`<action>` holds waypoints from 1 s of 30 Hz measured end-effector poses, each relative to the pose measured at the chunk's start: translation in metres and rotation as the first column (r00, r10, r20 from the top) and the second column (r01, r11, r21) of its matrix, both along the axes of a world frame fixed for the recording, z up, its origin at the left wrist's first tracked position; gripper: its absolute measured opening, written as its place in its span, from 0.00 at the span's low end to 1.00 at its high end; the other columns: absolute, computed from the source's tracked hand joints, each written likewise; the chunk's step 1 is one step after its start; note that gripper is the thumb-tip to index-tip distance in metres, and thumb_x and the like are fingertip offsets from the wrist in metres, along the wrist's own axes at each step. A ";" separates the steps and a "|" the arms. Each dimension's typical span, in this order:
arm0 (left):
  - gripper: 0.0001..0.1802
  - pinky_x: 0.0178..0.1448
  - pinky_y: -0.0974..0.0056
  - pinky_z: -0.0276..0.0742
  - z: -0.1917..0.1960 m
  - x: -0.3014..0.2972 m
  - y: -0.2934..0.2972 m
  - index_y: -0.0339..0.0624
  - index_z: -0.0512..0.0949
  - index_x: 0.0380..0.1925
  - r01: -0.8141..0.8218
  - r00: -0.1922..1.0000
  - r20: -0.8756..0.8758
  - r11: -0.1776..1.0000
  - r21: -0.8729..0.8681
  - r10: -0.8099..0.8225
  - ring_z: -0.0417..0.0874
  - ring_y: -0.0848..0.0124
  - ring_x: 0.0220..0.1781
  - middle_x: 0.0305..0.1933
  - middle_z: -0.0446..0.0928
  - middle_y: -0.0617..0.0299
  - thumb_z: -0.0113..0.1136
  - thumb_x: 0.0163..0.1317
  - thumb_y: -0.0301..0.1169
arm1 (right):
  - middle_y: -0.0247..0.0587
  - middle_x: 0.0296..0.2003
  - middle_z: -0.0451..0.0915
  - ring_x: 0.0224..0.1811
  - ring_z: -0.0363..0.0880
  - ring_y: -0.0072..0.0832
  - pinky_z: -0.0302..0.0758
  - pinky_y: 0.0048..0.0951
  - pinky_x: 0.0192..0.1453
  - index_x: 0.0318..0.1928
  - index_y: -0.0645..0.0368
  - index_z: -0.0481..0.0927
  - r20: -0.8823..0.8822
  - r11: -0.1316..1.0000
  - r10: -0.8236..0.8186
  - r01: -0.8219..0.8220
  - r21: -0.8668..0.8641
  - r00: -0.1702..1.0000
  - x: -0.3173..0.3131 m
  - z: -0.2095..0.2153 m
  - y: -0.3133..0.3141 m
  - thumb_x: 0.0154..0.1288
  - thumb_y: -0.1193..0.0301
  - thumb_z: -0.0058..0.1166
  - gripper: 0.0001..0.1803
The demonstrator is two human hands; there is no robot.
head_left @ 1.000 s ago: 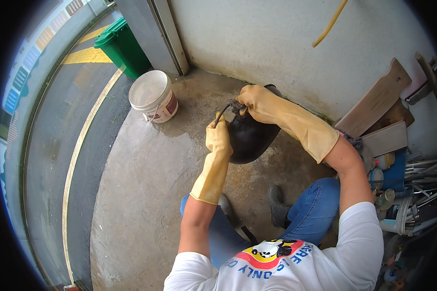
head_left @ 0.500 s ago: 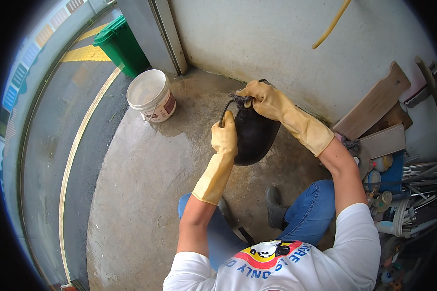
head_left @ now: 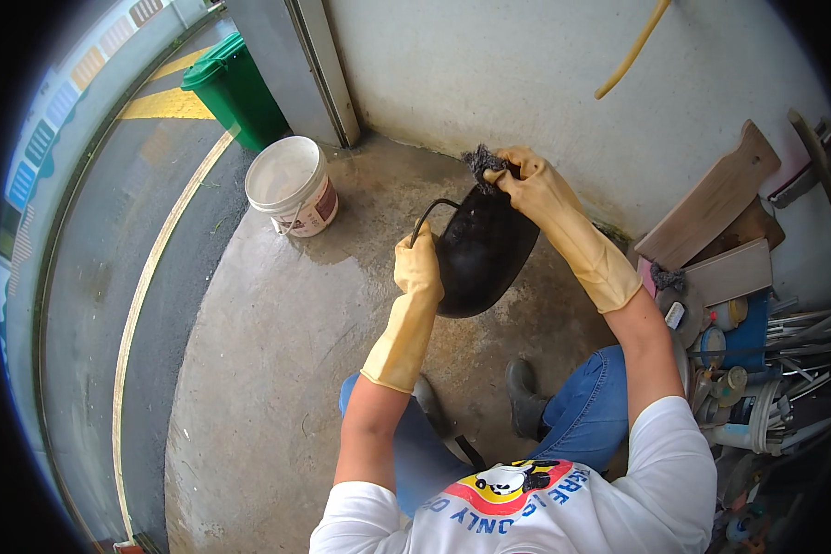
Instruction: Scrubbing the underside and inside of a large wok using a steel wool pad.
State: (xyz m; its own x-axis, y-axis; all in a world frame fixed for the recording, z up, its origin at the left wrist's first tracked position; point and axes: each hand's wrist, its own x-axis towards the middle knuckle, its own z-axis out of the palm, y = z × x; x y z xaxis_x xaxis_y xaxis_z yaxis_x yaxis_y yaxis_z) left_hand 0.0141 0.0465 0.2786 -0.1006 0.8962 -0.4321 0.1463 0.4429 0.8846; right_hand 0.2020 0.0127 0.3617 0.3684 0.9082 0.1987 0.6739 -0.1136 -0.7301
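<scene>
Both my hands wear long yellow rubber gloves. My left hand (head_left: 418, 265) is closed round the thin looped handle of a black wok (head_left: 483, 254), which hangs tilted above the concrete floor in front of me. A dark grey steel wool scrubber (head_left: 483, 166) sticks out from the fingers of my right hand (head_left: 529, 180). That hand is closed on it at the wok's far rim. Part of the far rim is hidden behind the glove.
A white bucket (head_left: 286, 175) stands on the floor at the far left, near a green wheeled bin (head_left: 240, 92). Wooden boards (head_left: 711, 194) lean against the wall on the right. Beside me there, a tub (head_left: 752, 415) holds metal rods among clutter. A yellow hose (head_left: 632, 51) hangs on the wall.
My right hand has moved slightly right and away from the handle with the scrubber, which now shows more fully. The wok has tilted a little, and my left hand keeps its hold.
</scene>
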 end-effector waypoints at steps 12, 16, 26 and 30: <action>0.29 0.32 0.62 0.68 -0.002 0.009 -0.007 0.42 0.80 0.20 0.074 0.996 -0.062 0.984 0.161 -0.065 0.72 0.72 0.21 0.16 0.72 0.66 0.57 0.64 0.57 | 0.50 0.41 0.83 0.39 0.87 0.42 0.81 0.38 0.42 0.45 0.63 0.85 0.364 0.867 0.498 -0.443 -0.227 0.788 -0.008 0.018 0.007 0.58 0.86 0.46 0.18; 0.29 0.33 0.61 0.69 0.000 0.008 -0.006 0.41 0.81 0.21 0.075 0.997 -0.040 0.985 0.152 -0.070 0.73 0.70 0.21 0.16 0.73 0.65 0.56 0.64 0.58 | 0.52 0.40 0.82 0.40 0.85 0.47 0.81 0.43 0.43 0.39 0.61 0.84 0.589 0.934 0.335 -0.180 -0.308 0.735 -0.023 0.015 0.005 0.60 0.79 0.49 0.11; 0.30 0.36 0.60 0.72 -0.017 0.001 0.005 0.42 0.84 0.24 0.073 0.988 -0.142 0.991 0.112 -0.057 0.78 0.67 0.24 0.18 0.77 0.62 0.55 0.65 0.59 | 0.52 0.39 0.84 0.42 0.85 0.45 0.79 0.39 0.48 0.41 0.63 0.84 0.225 0.995 0.060 -0.041 -0.088 0.972 0.020 0.001 -0.006 0.64 0.76 0.53 0.08; 0.29 0.37 0.61 0.72 -0.013 0.004 0.001 0.42 0.85 0.26 0.103 0.987 -0.137 0.990 0.100 -0.089 0.79 0.66 0.25 0.20 0.79 0.62 0.55 0.66 0.58 | 0.50 0.41 0.84 0.44 0.84 0.46 0.79 0.39 0.50 0.45 0.62 0.84 0.200 0.960 0.271 -0.279 0.013 0.942 -0.005 -0.002 -0.011 0.62 0.76 0.54 0.12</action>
State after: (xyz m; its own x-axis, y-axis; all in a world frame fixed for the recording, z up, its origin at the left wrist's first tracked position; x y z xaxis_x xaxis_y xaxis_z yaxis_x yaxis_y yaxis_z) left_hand 0.0179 0.0471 0.2657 -0.0613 0.9445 -0.3227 0.3019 0.3257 0.8960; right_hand 0.1975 0.0017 0.3595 0.0557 0.9584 0.2801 0.8035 0.1236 -0.5824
